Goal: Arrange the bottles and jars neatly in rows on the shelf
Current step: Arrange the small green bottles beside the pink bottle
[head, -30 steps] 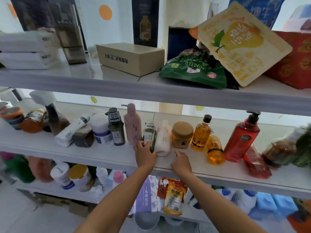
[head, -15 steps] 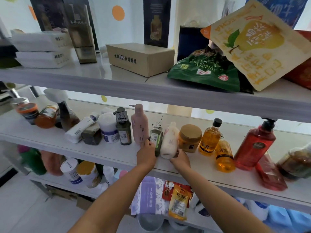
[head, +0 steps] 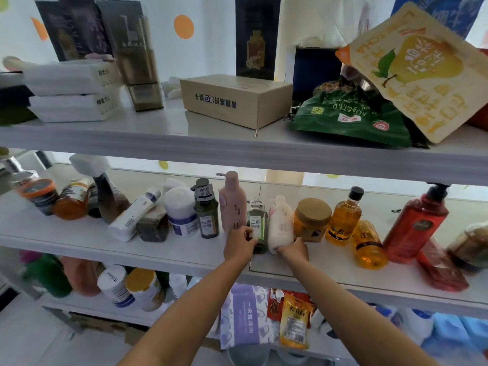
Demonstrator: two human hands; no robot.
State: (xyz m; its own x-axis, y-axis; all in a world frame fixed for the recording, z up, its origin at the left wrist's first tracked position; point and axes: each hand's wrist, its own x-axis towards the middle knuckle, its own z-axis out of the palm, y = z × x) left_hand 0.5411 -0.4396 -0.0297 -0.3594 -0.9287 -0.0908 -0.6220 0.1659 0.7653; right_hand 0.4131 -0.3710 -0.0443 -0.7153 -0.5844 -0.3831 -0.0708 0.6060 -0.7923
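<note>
We note the left hand point(head: 239, 244), fingers point(head: 244, 231) curled round the green bottle point(head: 257, 223) on the middle shelf point(head: 79, 241). The right hand point(head: 295, 250) grips the base of the leaning white bottle point(head: 281, 220).

Glossy white shelf point(head: 79, 241), cardboard box point(head: 235, 100)

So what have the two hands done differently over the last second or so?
The right hand moved off the bare shelf to the cream bottle and took hold of its base. The left hand kept its grip on the small green bottle beside it. Neither bottle has visibly shifted, and the other bottles and jars stand or lie as before.
</note>
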